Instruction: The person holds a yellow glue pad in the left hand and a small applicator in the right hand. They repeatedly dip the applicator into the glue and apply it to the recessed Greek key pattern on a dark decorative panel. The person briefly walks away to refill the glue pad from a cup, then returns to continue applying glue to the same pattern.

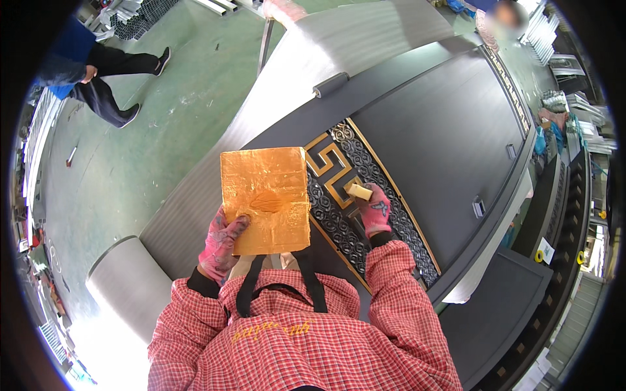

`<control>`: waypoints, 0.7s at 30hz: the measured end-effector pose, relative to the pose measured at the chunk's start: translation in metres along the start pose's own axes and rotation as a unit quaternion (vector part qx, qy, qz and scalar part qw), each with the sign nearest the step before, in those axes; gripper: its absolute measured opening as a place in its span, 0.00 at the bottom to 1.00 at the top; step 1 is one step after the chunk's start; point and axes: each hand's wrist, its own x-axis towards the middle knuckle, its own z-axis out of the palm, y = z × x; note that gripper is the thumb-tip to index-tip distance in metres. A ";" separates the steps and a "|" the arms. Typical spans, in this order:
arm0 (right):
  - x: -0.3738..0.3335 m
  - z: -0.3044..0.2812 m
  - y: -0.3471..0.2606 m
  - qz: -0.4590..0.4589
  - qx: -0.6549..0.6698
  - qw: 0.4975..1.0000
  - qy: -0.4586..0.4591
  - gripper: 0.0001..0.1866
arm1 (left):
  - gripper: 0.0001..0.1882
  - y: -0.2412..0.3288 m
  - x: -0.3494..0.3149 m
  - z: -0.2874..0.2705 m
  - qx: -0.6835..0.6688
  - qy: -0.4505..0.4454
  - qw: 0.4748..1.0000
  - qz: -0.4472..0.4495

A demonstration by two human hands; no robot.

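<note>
My left hand (220, 244), in a pink stained glove, grips the lower left edge of a flat square board (261, 169) coated in gold paint, thumb on top. A darker wet patch lies at the board's middle. My right hand (375, 212), also gloved in pink, pinches a small pale yellow sponge block (360, 191). The sponge is at a raised gold key pattern (330, 163) on a dark grey door panel (417, 117); whether it touches is hard to tell. Black scrollwork (366, 148) with gold edging strips runs along both sides of the pattern.
A roll of grey sheeting (120, 274) lies at the left, and pale sheeting (306, 58) spreads under the panel. Someone in dark trousers (111, 85) stands far left on the green floor. Another person is at the far right end. Dark frames (554, 241) stand at right.
</note>
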 end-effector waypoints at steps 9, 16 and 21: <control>-0.001 -0.010 0.004 0.012 -0.103 0.992 -0.065 0.14 | 0.40 -0.016 0.001 -0.026 -0.010 -0.013 1.000 0.009; 0.004 0.006 0.004 -0.002 0.028 0.999 -0.018 0.17 | 0.39 -0.007 0.003 -0.008 0.022 0.006 1.000 -0.014; -0.005 -0.004 0.007 0.081 -0.026 0.995 -0.060 0.17 | 0.31 -0.010 0.003 -0.014 0.010 -0.001 1.000 0.005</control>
